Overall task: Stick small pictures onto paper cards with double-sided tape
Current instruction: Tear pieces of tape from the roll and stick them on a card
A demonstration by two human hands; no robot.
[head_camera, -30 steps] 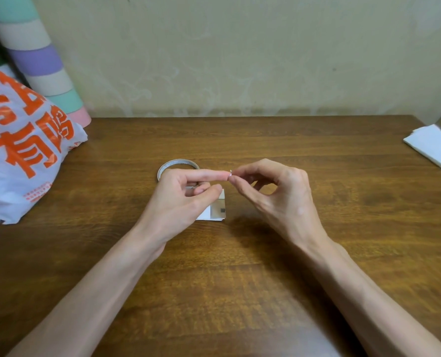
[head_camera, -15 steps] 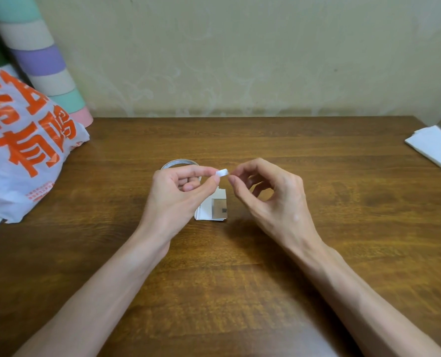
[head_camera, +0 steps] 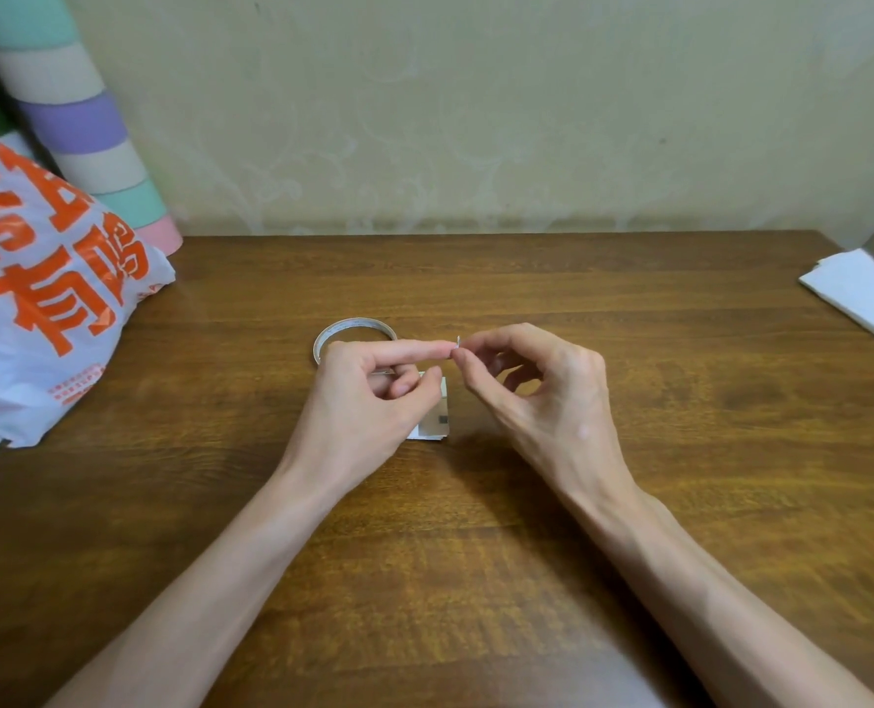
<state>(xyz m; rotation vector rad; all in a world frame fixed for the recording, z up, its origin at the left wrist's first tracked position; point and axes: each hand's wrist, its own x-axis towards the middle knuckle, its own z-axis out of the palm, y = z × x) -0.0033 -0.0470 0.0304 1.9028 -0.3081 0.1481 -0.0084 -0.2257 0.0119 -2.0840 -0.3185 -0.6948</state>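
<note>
Above the surface [head_camera: 629, 503], the right hand [head_camera: 542, 401] pinches a tiny tape piece [head_camera: 457, 342] touching the straight forefinger of the left hand [head_camera: 368, 406], whose other fingers curl. Cards [head_camera: 437, 426] lie beneath; the tape roll [head_camera: 342, 327] sits just behind.

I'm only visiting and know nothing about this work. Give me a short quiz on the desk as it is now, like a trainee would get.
1. True or false: the tape roll lies on the table beyond the left hand.
2. The bit of tape is: A, stuck on the roll; B, between the fingertips of the left hand and right hand; C, flat on the table.
3. Fill in: the stack of cards lies partly hidden behind the ___ hand.
Key: 1 true; 2 B; 3 left.
</note>
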